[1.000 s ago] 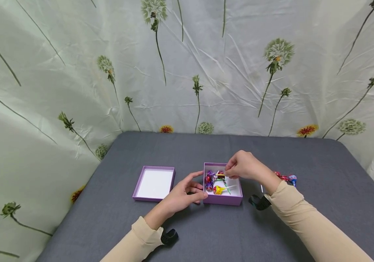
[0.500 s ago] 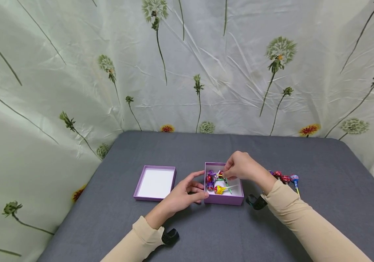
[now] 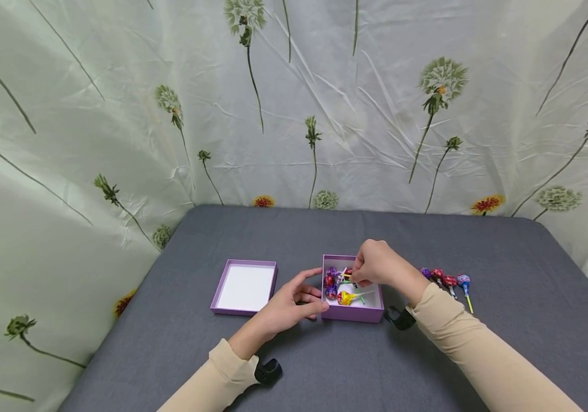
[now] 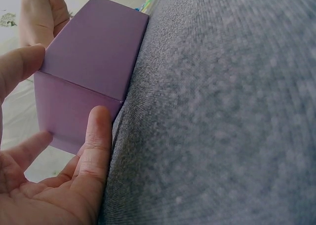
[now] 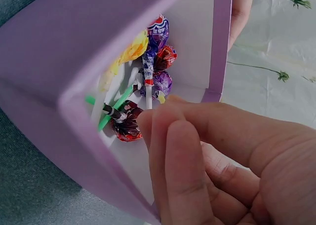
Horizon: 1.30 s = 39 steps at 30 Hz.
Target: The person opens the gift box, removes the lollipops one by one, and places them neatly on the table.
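A purple box (image 3: 351, 314) with a white inside stands on the grey table, several wrapped lollipops lying in it. My left hand (image 3: 296, 298) rests along its left side, thumb at the near corner and index finger at the far rim. From the right, my right hand (image 3: 376, 264) reaches over the box with fingertips together inside. It pinches a lollipop by its yellow stick (image 5: 161, 97); most of that stick is hidden by the fingers. Beside the fingertips in the right wrist view lie a dark red lollipop (image 5: 127, 122) and a yellow-wrapped one (image 5: 134, 48).
A purple lid (image 3: 244, 288), white inside facing up, lies left of the box. Several lollipops (image 3: 449, 281) lie in a row right of it, partly behind the right forearm. A flower-printed curtain (image 3: 283, 103) hangs behind the table (image 3: 283, 234).
My right hand has shifted slightly left within the box, and its forearm uncovers more of the lollipops on the right. The left hand keeps its place at the box.
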Each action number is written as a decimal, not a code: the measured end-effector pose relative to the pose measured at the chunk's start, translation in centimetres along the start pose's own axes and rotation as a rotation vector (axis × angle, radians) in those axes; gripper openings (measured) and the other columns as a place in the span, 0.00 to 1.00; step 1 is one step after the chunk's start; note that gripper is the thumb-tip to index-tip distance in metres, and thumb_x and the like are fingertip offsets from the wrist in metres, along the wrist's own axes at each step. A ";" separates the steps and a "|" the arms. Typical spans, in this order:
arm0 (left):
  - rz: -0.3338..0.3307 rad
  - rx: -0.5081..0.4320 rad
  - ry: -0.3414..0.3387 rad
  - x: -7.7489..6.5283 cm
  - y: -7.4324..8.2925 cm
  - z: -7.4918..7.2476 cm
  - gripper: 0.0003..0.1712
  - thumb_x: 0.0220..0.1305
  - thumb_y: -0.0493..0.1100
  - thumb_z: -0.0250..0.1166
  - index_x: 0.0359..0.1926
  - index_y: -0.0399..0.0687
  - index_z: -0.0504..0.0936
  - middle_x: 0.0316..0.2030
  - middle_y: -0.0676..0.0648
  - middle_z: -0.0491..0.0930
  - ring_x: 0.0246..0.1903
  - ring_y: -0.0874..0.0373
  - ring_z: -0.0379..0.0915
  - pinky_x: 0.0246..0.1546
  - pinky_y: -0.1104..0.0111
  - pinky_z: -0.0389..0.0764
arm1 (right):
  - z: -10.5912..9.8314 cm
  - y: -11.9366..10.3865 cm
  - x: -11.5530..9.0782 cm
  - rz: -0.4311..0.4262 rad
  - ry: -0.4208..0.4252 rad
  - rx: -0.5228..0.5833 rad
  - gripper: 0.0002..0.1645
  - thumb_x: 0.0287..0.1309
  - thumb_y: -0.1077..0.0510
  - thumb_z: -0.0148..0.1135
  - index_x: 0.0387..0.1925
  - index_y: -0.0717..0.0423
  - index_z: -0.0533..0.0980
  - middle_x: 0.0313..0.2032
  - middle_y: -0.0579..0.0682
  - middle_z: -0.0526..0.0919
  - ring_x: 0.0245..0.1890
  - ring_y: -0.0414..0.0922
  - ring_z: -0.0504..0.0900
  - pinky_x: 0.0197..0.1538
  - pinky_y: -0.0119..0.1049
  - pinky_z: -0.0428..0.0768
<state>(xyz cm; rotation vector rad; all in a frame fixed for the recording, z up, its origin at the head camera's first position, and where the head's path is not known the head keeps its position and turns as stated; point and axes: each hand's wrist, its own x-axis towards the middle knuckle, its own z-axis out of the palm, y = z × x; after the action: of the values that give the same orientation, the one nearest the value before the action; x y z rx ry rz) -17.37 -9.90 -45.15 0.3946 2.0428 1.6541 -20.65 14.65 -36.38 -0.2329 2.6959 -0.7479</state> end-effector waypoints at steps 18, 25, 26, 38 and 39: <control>0.002 0.003 -0.002 0.0 0.0 0.0 0.43 0.71 0.48 0.75 0.81 0.62 0.65 0.56 0.41 0.80 0.48 0.56 0.81 0.47 0.64 0.89 | -0.2 0.5 0.0 0.011 0.022 0.098 0.09 0.64 0.64 0.71 0.28 0.60 0.89 0.22 0.48 0.90 0.26 0.45 0.91 0.37 0.37 0.89; -0.004 0.001 -0.001 0.0 -0.1 -0.1 0.44 0.71 0.49 0.75 0.81 0.61 0.65 0.57 0.41 0.80 0.48 0.56 0.81 0.47 0.64 0.89 | -0.5 0.6 -0.2 0.017 0.038 0.115 0.12 0.63 0.64 0.71 0.23 0.59 0.87 0.20 0.48 0.89 0.26 0.45 0.91 0.34 0.33 0.85; -0.005 0.001 0.000 0.0 -0.1 -0.1 0.44 0.71 0.49 0.75 0.81 0.61 0.65 0.56 0.41 0.80 0.48 0.56 0.81 0.47 0.64 0.89 | -0.5 0.6 -0.3 0.017 0.040 0.117 0.12 0.62 0.63 0.72 0.22 0.58 0.87 0.20 0.48 0.89 0.26 0.45 0.91 0.34 0.33 0.85; 0.011 0.011 -0.002 0.0 -0.1 0.0 0.43 0.71 0.48 0.74 0.82 0.60 0.65 0.56 0.41 0.80 0.48 0.56 0.80 0.46 0.65 0.88 | -1.1 0.8 -1.0 -0.017 0.040 0.103 0.13 0.63 0.60 0.72 0.23 0.57 0.88 0.19 0.45 0.88 0.25 0.43 0.89 0.35 0.31 0.79; 0.011 0.012 -0.001 0.0 -0.1 0.0 0.43 0.71 0.48 0.74 0.82 0.60 0.65 0.56 0.41 0.80 0.48 0.56 0.80 0.46 0.65 0.88 | -1.2 0.8 -1.1 -0.017 0.041 0.106 0.12 0.63 0.60 0.73 0.23 0.57 0.88 0.19 0.45 0.88 0.25 0.42 0.89 0.35 0.31 0.79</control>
<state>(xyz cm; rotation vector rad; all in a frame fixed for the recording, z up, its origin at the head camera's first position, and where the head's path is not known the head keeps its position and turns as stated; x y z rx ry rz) -17.33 -9.94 -45.21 0.4114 2.0538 1.6483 -20.13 16.16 -35.58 -0.2168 2.6856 -0.9075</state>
